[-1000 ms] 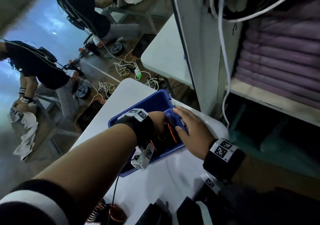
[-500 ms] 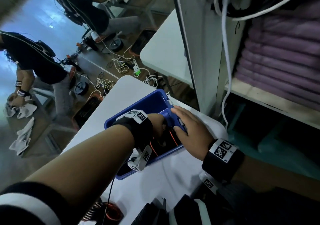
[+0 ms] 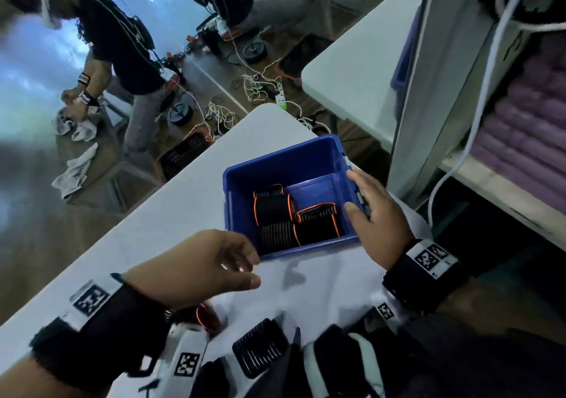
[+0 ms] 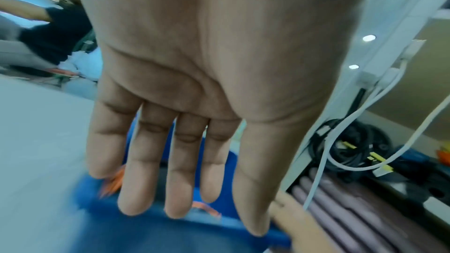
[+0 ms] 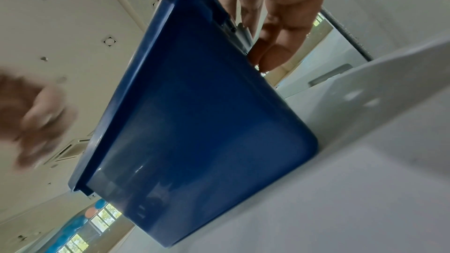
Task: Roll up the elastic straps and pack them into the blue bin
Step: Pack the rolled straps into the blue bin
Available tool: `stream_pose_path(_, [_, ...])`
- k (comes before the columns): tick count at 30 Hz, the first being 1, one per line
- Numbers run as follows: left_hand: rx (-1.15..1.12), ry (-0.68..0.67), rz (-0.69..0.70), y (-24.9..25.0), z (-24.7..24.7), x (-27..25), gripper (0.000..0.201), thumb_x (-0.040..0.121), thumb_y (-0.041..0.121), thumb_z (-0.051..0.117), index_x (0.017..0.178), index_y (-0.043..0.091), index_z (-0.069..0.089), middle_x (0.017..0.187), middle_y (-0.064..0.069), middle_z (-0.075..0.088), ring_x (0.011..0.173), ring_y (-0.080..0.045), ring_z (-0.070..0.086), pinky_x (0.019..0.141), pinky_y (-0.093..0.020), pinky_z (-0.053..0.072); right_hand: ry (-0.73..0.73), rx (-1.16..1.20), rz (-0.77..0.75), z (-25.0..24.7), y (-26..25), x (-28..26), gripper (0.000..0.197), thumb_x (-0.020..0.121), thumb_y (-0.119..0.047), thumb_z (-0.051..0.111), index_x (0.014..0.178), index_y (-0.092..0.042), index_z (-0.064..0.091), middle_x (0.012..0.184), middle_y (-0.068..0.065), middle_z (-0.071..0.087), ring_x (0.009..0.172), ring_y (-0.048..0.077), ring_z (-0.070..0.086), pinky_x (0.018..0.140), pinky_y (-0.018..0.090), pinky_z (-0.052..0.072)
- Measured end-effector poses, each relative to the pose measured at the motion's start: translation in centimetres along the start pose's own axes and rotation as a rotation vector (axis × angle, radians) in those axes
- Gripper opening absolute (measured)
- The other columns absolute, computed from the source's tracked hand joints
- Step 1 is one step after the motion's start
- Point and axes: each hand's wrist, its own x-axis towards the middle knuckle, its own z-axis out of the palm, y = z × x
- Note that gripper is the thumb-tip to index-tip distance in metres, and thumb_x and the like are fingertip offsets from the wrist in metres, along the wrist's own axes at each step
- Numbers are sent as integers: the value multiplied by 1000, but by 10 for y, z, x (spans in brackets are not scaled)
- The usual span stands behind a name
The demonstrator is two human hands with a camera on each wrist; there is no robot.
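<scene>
The blue bin (image 3: 242,180) stands on the white table (image 3: 159,223) and holds several rolled black straps with orange edges (image 3: 274,210). My right hand (image 3: 372,210) grips the bin's right rim, thumb inside and fingers outside, as the right wrist view shows on the blue bin (image 5: 194,113). My left hand (image 3: 208,266) hovers just in front of the bin's near wall, fingers relaxed and holding nothing; the left wrist view shows my left hand (image 4: 180,141) with straight fingers above the blue bin (image 4: 146,228). More black straps (image 3: 260,347) lie near the table's front edge.
A white shelf unit (image 3: 428,91) with stacked purple mats (image 3: 526,121) stands close on the right, with a white cable (image 3: 477,100) hanging down. A second white table (image 3: 361,66) is behind. Other people and cables (image 3: 260,91) occupy the floor to the left.
My left hand has come out of the bin and back toward me, empty, leaving a rolled strap inside. The right hand stays on the bin's right rim.
</scene>
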Motion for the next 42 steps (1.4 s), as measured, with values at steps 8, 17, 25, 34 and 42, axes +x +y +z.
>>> stream_pose_path(8, [208, -19, -165, -101, 111, 4, 72, 75, 44, 79, 139, 35, 46, 129, 12, 54, 103, -4, 55, 94, -20, 45, 25, -7, -43, 0, 1, -1, 54, 92, -1, 57, 144, -11, 47, 149, -2, 45, 134, 2, 40, 107, 6, 28])
stream_pose_path(17, [225, -87, -176, -109, 148, 16, 39, 75, 28, 73, 113, 22, 63, 107, 5, 65, 97, -16, 64, 88, -30, 53, 34, -23, -22, 0, 0, -3, 52, 94, -5, 57, 144, -12, 47, 148, 0, 47, 136, 8, 43, 113, 28, 36])
stream_pose_path(25, [247, -89, -145, -113, 155, 21, 38, 60, 36, 76, 85, 28, 48, 92, 9, 54, 85, -16, 58, 76, -31, 52, 27, -10, -18, 0, -1, -5, 53, 94, -6, 57, 145, -14, 46, 149, -1, 47, 135, 14, 46, 112, 37, 39])
stream_pose_path(34, [6, 7, -40, -56, 90, -11, 42, 65, 23, 86, 93, 28, 56, 81, 10, 71, 67, -4, 64, 68, -29, 56, 35, 24, 6, -1, -2, -3, 56, 91, -3, 58, 144, -16, 48, 149, -5, 46, 134, 2, 42, 106, 9, 34])
stream_pose_path(42, [72, 316, 190, 40, -31, 66, 55, 67, 19, 91, 112, 23, 60, 102, 7, 69, 96, -9, 66, 88, -30, 53, -9, 37, 27, -3, 0, -1, 55, 92, -6, 59, 144, -20, 47, 149, -10, 45, 131, -4, 40, 101, 2, 30])
